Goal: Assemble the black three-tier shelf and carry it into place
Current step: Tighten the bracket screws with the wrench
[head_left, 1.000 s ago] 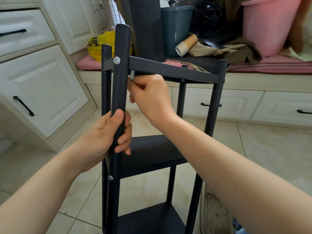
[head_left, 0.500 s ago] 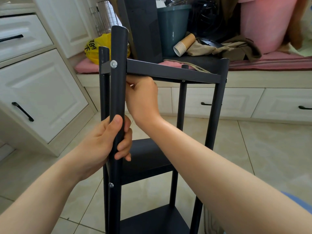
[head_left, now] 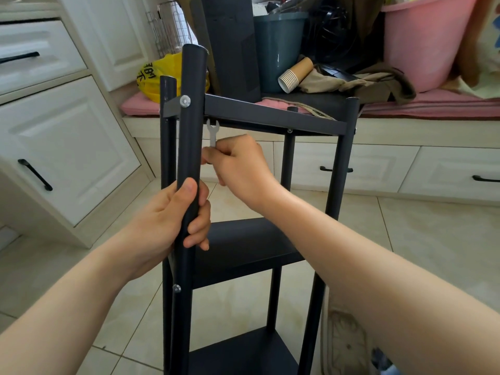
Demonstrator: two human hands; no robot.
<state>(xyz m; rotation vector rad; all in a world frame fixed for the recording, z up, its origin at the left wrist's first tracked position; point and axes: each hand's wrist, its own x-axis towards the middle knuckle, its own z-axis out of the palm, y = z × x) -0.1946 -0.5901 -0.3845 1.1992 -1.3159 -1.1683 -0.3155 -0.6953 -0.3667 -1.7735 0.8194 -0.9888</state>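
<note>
From the head view, the black three-tier shelf [head_left: 243,239] stands upright on the tiled floor [head_left: 419,239], directly in front of the person and close to a row of white cabinets [head_left: 67,144]. All three tiers are in place between the posts. The bottom tier [head_left: 243,353] sits low near the floor, and the top rail [head_left: 270,115] runs across at about the height of the pink cushion [head_left: 433,106] behind it.

The left hand [head_left: 173,220] grips the nearest post [head_left: 190,117] partway down. Its thumb lies up the front of the tube and its fingers are curled round the far side. A silver bolt head [head_left: 185,101] shows on this post where the top rail meets it, and a second bolt [head_left: 176,288] shows lower down at the middle tier.

The right hand [head_left: 238,166] is just right of the post, below the top rail, with its fingers curled. It pinches the shank of a small flat wrench [head_left: 213,133]. The wrench stands nearly upright with its open end touching the underside of the rail, beside the post.

On the cushion behind the shelf lie a yellow bag [head_left: 159,77], a dark bin [head_left: 276,50], a stack of paper cups [head_left: 295,75] on its side, crumpled brown cloth [head_left: 359,82] and a pink tub [head_left: 422,41].
</note>
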